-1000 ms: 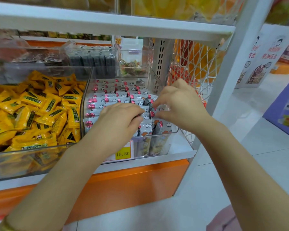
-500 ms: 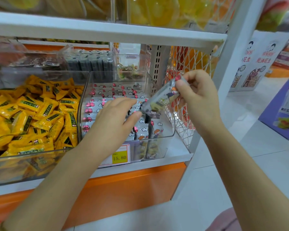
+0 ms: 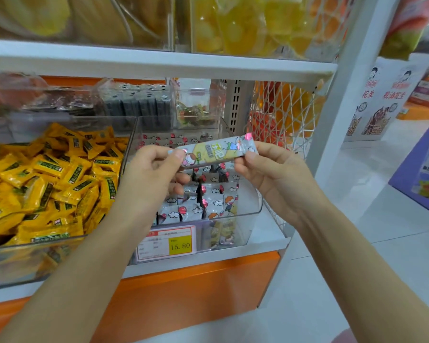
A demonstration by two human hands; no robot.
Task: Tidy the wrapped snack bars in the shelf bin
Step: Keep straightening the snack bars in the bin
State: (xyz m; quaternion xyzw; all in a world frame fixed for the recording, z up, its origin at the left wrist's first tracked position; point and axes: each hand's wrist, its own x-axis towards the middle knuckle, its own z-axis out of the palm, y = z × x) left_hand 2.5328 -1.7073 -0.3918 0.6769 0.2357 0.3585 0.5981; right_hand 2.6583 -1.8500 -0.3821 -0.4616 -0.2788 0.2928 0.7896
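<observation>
The person holds one wrapped snack bar (image 3: 213, 151) level in the air above the clear shelf bin (image 3: 257, 212), gripped at both ends. The left hand (image 3: 151, 177) pinches the left crimp between thumb and forefinger, its other fingers curled loosely beneath. The right hand (image 3: 280, 179) pinches the right crimp the same way, palm turned up. The bar touches nothing but the fingertips.

Below it, the other bars (image 3: 211, 201) lie in rows toward the back and stand more jumbled at the front. Whether those front ones are upright or leaning is hard to judge through the glare on the wall.

The likely next step is setting this bar back in line, and the risks sit there. The grip is only on thin foil ends, so a slip could drop it crooked among the front bars. Pushed in carelessly, it may knock neighbours askew. Released too far left, it could fall into the yellow sweets (image 3: 55, 179); too far right, toward the white mesh panel (image 3: 285, 112).
</observation>
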